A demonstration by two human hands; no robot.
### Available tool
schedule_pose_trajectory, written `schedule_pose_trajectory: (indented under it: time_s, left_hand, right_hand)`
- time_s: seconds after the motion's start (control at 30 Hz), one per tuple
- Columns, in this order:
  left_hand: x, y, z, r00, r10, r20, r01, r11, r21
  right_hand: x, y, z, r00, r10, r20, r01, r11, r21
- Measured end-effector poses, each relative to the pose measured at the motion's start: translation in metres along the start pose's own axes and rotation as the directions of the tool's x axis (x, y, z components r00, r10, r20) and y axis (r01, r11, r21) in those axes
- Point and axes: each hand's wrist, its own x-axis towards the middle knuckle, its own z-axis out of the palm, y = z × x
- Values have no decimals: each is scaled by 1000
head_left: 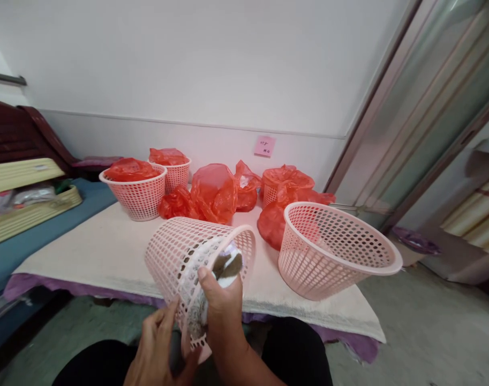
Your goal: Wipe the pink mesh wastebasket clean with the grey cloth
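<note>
My right hand grips a grey-and-white rag inside the rim of a tilted pink basket, my left hand open against its side. Another basket lies tipped at two o'clock on the towel-covered table; red bags sit at twelve.

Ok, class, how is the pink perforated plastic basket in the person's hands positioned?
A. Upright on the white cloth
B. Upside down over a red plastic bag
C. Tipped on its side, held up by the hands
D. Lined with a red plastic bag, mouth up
C: the pink perforated plastic basket lies tipped on its side, its rim at the right hand and its wall beside the left hand.
</note>
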Motion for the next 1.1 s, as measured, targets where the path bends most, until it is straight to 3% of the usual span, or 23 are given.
schedule_pose_trajectory:
  time_s: [0.1, 0.17, 0.23, 0.27, 0.3, 0.37, 0.43, 0.47, 0.5, 0.57, 0.7, 0.93, 1.03, 1.1]
  left_hand:
    - [-8, -16, 1, 998, -46, 39, 48, 998, -51]
    - [-1, -21, -8, 1000, -3, 16, 4, 997, -81]
    - [11, -21, -19, 999, 35, -38, -39, 995, -97]
    - [18, -20, -25, 998, 47, -41, -51, 992, -117]
    - [25, -19, -30, 998, 57, -29, -60, 988, -144]
    - [39, -15, -39, 997, 69, 28, -62, 976, -208]
    - [51, -13, -45, 995, 70, 73, -50, 967, -250]
    - [56, -12, -48, 994, 70, 88, -46, 966, -255]
    - [62, -11, -50, 992, 76, 104, -47, 967, -252]
    - [71, -9, -53, 985, 103, 140, -68, 970, -235]
    - [87, -3, -56, 975, 119, 187, -82, 977, -196]
    - [106, -5, -61, 974, 63, 218, -20, 981, -193]
    - [115, -4, -61, 972, 50, 229, -9, 984, -178]
    - [121, -2, -60, 974, 42, 223, -4, 985, -170]
  right_hand:
    - [-12, 4, 2, 998, 55, 26, -55, 998, 8]
    - [-18, 15, 1, 984, 124, 127, -123, 992, -14]
    - [-21, 29, -5, 953, 97, 286, -48, 983, -176]
    - [-20, 38, -10, 924, 50, 379, 70, 952, -297]
    - [-19, 47, -17, 880, 1, 475, 226, 879, -420]
    - [-13, 65, -32, 762, 15, 647, 500, 621, -603]
    - [-3, 82, -49, 673, 190, 714, 656, 291, -696]
    - [3, 90, -57, 652, 282, 704, 702, 129, -701]
    - [11, 96, -63, 651, 349, 674, 719, -1, -695]
    - [29, 102, -71, 689, 404, 602, 704, -175, -688]
    - [66, 86, -73, 791, 332, 514, 609, -348, -713]
    - [93, 17, -70, 813, 180, 554, 568, -451, -688]
    - [80, 14, -78, 811, 262, 524, 583, -451, -676]
    - [63, 22, -85, 780, 355, 515, 625, -415, -661]
